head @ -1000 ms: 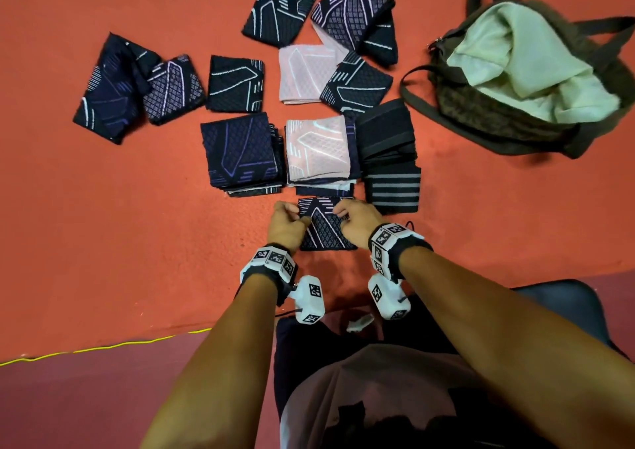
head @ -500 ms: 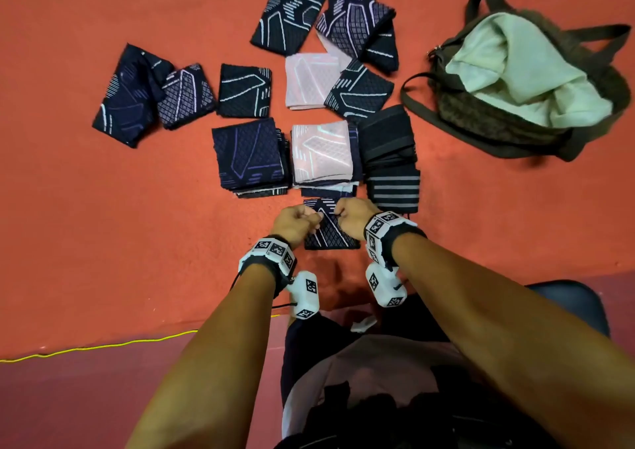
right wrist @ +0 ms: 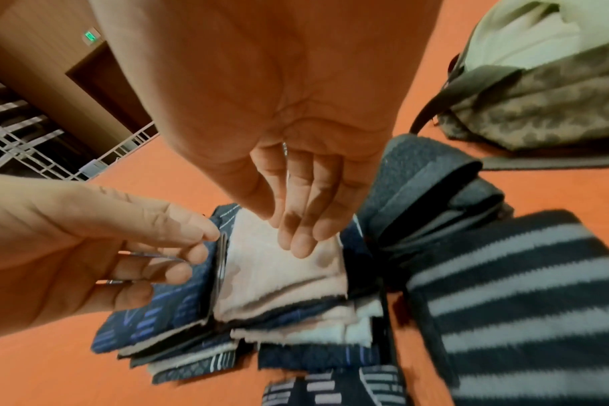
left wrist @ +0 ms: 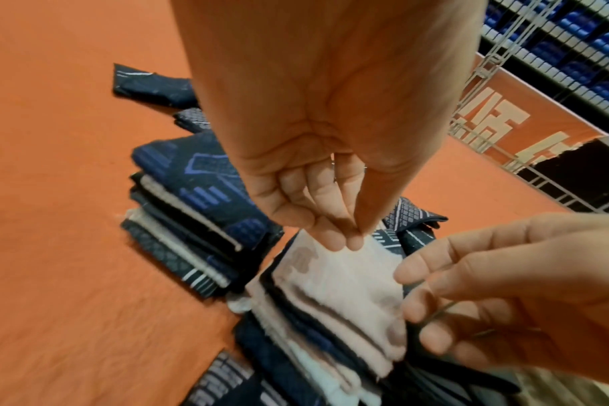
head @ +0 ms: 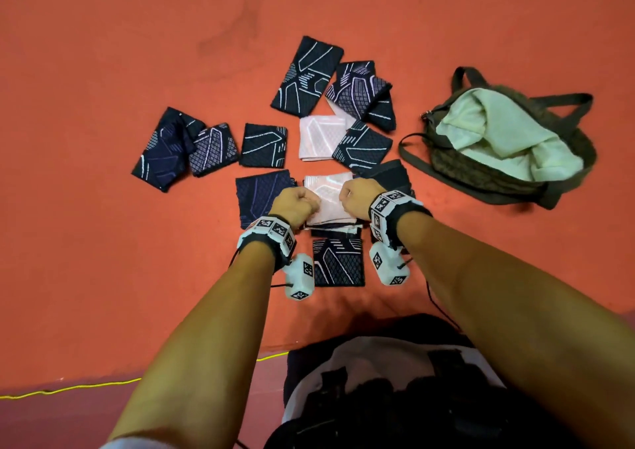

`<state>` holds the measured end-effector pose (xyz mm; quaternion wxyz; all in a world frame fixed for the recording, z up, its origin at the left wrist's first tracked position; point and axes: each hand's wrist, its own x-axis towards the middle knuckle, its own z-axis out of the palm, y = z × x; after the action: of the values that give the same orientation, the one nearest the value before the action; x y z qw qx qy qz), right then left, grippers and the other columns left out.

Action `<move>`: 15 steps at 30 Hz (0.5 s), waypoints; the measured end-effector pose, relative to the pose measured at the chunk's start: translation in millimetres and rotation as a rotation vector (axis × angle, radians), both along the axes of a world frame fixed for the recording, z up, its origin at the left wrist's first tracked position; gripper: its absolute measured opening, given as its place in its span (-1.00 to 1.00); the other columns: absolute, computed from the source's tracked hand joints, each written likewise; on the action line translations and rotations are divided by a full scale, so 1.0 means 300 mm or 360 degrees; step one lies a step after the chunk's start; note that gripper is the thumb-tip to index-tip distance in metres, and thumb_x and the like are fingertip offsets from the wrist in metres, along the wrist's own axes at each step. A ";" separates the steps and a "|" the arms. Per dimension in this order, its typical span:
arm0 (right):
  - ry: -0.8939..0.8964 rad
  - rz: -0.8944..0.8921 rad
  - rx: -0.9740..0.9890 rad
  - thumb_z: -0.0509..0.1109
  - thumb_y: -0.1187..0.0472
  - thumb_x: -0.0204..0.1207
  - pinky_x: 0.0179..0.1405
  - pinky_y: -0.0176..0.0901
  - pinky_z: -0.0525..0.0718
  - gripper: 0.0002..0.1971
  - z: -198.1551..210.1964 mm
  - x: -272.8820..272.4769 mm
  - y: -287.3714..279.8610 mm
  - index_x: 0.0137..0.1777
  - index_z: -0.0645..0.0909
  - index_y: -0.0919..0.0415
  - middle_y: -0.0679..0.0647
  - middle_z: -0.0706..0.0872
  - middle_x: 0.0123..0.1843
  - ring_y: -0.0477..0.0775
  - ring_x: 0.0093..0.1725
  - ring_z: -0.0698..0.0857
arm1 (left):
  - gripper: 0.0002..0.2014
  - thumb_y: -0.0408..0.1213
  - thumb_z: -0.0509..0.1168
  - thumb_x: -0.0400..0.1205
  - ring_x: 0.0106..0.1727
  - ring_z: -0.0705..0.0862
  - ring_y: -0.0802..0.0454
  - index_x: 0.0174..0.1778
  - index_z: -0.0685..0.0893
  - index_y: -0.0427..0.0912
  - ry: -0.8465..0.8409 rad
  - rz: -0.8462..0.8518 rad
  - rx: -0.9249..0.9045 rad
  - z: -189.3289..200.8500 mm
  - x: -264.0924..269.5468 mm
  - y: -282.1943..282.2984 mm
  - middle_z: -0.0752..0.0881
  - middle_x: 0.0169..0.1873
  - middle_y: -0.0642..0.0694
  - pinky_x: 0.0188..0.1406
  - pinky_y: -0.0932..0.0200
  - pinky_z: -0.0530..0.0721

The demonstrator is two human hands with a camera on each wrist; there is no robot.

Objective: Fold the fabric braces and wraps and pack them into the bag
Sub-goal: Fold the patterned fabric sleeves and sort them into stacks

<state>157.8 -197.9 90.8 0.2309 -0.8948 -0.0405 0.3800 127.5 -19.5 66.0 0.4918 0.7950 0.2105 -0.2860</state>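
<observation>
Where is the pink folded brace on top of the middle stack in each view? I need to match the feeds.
Head: pink brace at centre, between left hand and right hand.
Left wrist: lower centre, under the left hand's fingertips.
Right wrist: centre, below the right hand's fingertips.
Shared landmark: the navy stack with blue pattern beside it.

pink brace (head: pixel 330 196): folded, tops middle stack | bag (head: pixel 498 173): open, right
</observation>
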 end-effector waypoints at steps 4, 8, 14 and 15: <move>-0.0076 0.0002 -0.0024 0.18 0.28 0.58 0.09 0.01 0.73 -0.76 0.020 0.094 -0.040 -0.01 0.70 0.27 0.24 0.78 0.07 0.33 0.09 0.73 | -0.86 -0.40 0.29 0.36 -0.24 0.70 -0.10 -0.27 0.73 -0.16 0.0014 -0.0044 -0.0005 0.035 0.112 -0.054 0.76 -0.30 -0.17 -0.02 -0.05 0.78; -0.0108 -0.0051 -0.0076 0.23 0.28 0.61 0.12 0.06 0.73 -0.75 0.032 0.185 -0.082 0.09 0.73 0.28 0.26 0.78 0.14 0.34 0.13 0.72 | -0.85 -0.49 0.28 0.48 -0.19 0.70 -0.09 -0.24 0.67 -0.15 0.0030 -0.0131 0.0012 0.037 0.221 -0.110 0.75 -0.23 -0.18 0.10 -0.20 0.78; -0.0069 -0.0129 -0.0154 0.27 0.28 0.63 0.23 0.01 0.69 -0.72 -0.021 0.312 -0.124 0.27 0.68 0.29 0.24 0.73 0.29 0.30 0.28 0.69 | -0.79 -0.35 0.46 0.37 -0.08 0.82 -0.15 -0.17 0.58 -0.11 0.0192 -0.0190 -0.0056 0.008 0.372 -0.162 0.84 -0.19 -0.19 0.04 0.01 0.78; -0.0048 -0.0152 -0.0157 0.28 0.27 0.62 0.25 0.00 0.68 -0.71 -0.037 0.333 -0.129 0.28 0.68 0.28 0.24 0.72 0.30 0.29 0.29 0.68 | -0.76 -0.30 0.46 0.32 -0.03 0.84 -0.20 -0.16 0.60 -0.09 0.0225 -0.0193 -0.0033 -0.014 0.395 -0.163 0.85 -0.15 -0.21 0.08 -0.04 0.79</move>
<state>257.5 -236.4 79.6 0.2038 -0.9116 0.0177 0.3565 245.9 -68.4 61.7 0.4657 0.7790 0.1932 -0.3729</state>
